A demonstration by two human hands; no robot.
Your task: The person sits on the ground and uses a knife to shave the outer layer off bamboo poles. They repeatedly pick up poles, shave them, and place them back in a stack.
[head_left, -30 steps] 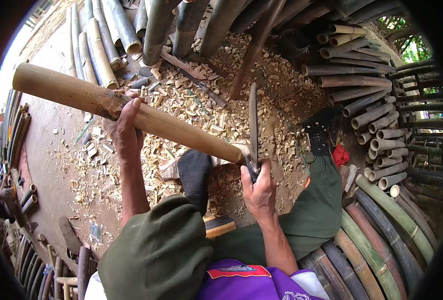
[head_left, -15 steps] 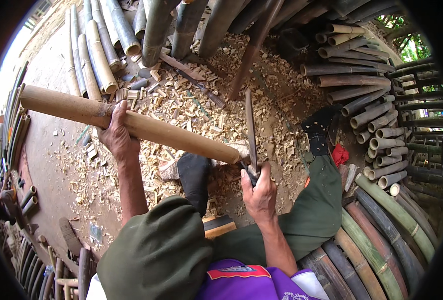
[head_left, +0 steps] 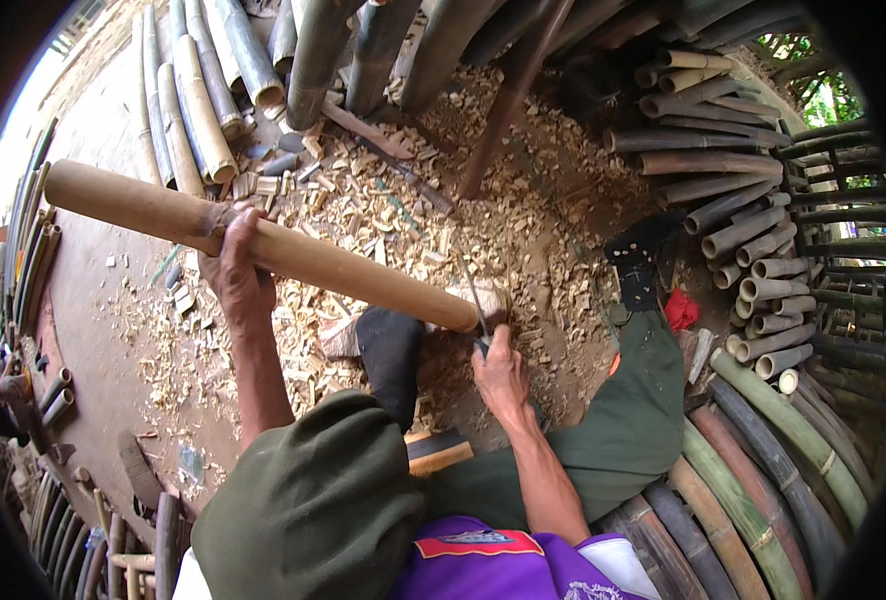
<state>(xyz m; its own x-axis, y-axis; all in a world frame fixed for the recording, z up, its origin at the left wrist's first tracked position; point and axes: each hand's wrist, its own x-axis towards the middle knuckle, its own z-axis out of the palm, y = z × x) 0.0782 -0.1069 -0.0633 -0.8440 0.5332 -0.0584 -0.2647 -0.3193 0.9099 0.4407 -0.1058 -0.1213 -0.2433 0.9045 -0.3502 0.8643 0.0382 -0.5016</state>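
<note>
Soft daylight falls fairly evenly over the wood chips [head_left: 353, 230], while glare bleaches the upper left rim and bright foliage [head_left: 825, 108] glows at upper right. Shade deepens around the leaning post [head_left: 516, 100]. Fisheye distortion bows the slatted rack [head_left: 843, 214] (black vignetting rings everything); the blade [head_left: 474, 292] looks slightly soft.

A purple shirt [head_left: 443, 580] is worn, edged at both sides by white sleeves [head_left: 618, 567]; it is marked by a red-bordered patch [head_left: 478, 543] and, lower down, by white printing [head_left: 591, 592]. Both legs are covered by loose dark green trousers [head_left: 308, 490]. The 2 feet are clad in black footwear [head_left: 390, 350]. The left hand [head_left: 238, 265], the right hand [head_left: 501, 372] and 2 forearms [head_left: 260, 370] are left uncovered.
</note>
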